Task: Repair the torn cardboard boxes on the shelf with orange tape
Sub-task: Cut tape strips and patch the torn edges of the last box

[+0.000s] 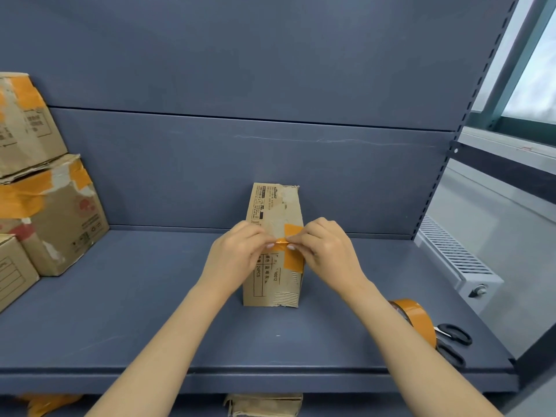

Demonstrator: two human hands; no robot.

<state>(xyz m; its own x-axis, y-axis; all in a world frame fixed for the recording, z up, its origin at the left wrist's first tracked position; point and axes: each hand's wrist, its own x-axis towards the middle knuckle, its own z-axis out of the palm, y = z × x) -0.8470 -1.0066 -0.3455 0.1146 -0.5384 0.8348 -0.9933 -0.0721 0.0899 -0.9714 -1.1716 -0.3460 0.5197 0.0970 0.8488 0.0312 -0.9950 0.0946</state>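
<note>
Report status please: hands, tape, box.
Left hand and right hand both pinch a tape strip on the box. Tape roll and scissors lie right. Nothing blocks.

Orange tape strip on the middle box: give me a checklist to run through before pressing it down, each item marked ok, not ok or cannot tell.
1. Strip held at both ends: ok. The left hand and right hand both pinch the orange tape strip.
2. Box steady: ok. The cardboard box lies flat on the shelf.
3. Strip lies over the tear: cannot tell; the hands hide that spot.
4. Strip free of wrinkles: not ok; it looks folded between the fingers.
5. Tape roll in reach: ok, beside the right forearm.
6. Scissors in reach: ok, just behind the roll.
</note>
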